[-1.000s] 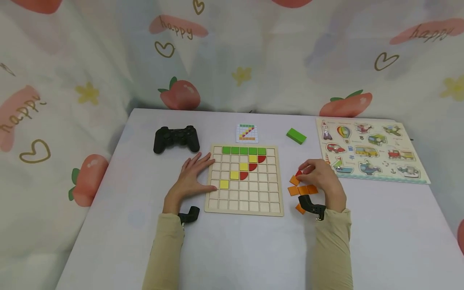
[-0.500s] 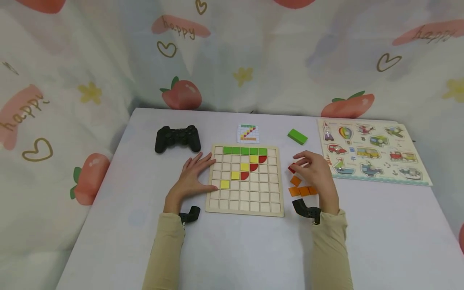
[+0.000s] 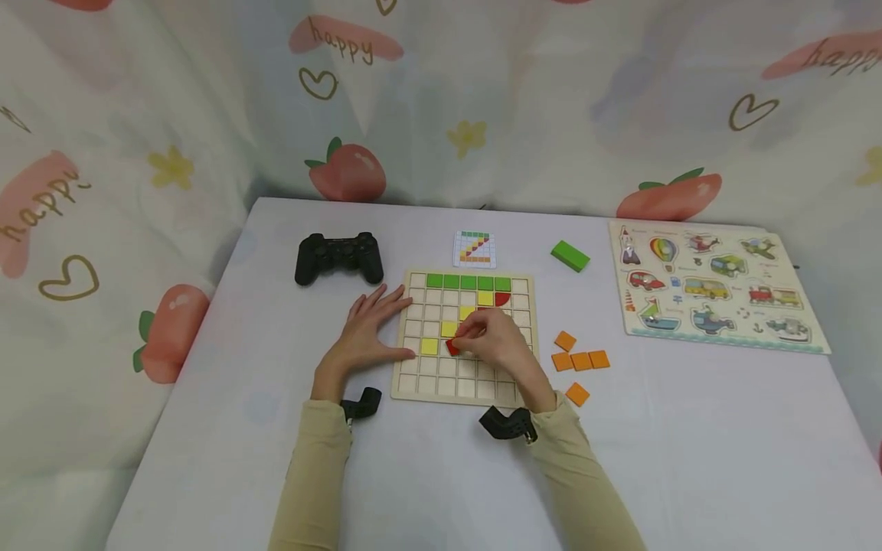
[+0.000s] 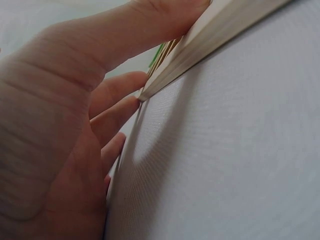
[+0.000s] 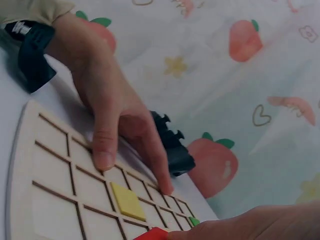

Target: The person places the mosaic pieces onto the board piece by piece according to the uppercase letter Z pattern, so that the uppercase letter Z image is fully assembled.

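My left hand rests at the left side of a wooden grid board, fingers spread, with thumb and fingertips on its edge. In the left wrist view, the left thumb lies along the board's rim. Over the middle of the board, my right hand pinches a red tile between thumb and fingers, tilted beside a yellow tile. A row of green tiles fills part of the top row. A red quarter-circle tile sits below its right end; the right hand covers other tiles of the diagonal.
Several orange tiles lie right of the board. A pattern card and a green block are behind it. At the back left is a black game controller; a picture puzzle board lies at the right.
My right hand has lifted the red tile from beside the orange tiles and carried it left over the board. The left hand has stayed at the board's edge.
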Demonstrator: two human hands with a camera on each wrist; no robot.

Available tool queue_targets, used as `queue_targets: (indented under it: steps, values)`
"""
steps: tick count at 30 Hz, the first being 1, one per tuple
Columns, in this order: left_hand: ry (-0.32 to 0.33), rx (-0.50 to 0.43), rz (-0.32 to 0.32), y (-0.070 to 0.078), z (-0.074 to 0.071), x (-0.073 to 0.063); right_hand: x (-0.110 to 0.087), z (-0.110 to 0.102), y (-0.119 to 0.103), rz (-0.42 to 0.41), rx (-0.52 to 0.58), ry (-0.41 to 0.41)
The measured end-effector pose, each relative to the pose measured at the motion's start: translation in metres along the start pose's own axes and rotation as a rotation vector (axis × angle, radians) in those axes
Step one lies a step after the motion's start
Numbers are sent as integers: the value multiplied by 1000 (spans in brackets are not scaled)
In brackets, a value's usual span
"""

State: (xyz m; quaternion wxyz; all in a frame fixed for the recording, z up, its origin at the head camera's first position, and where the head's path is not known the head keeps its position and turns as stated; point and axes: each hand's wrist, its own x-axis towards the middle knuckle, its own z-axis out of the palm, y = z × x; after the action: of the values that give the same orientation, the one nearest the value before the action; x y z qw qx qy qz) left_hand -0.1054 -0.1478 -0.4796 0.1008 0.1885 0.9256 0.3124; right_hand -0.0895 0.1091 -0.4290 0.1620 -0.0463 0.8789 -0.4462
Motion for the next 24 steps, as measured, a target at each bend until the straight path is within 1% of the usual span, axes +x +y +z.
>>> queue_targets:
  steps: [3,6,11,14,17,21,24]
  values:
    - [3,-2,3,1,-1,0,0,8,-1,20,-83,24]
    - [4,1,8,1,-1,0,-1,13,-3,22,-152,55]
    - [4,-1,10,0,-1,0,-2,17,-7,9,-232,95]
    - [3,0,10,0,-2,0,0,21,-7,-11,-253,105]
    - [7,-2,11,1,-3,0,1,23,-7,-28,-247,97]
    - [3,-6,6,1,-3,0,0,20,-6,-37,-256,71]
    - [-3,-7,4,1,-2,1,-1,17,-5,-44,-276,66]
